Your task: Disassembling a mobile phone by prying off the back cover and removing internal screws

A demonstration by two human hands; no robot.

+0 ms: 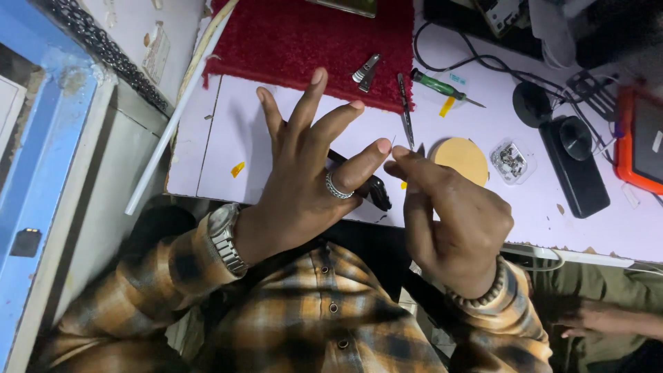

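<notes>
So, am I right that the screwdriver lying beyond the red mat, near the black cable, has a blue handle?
Not quite: the head view shows the screwdriver has a green handle, not blue. It does lie on the table just past the red mat, near the black cable.

Both arms wear orange-and-black plaid sleeves [207, 276]; metal wristwatch [226, 238] and silver ring [338, 186] left, beaded bracelet [483, 295] right.
</notes>
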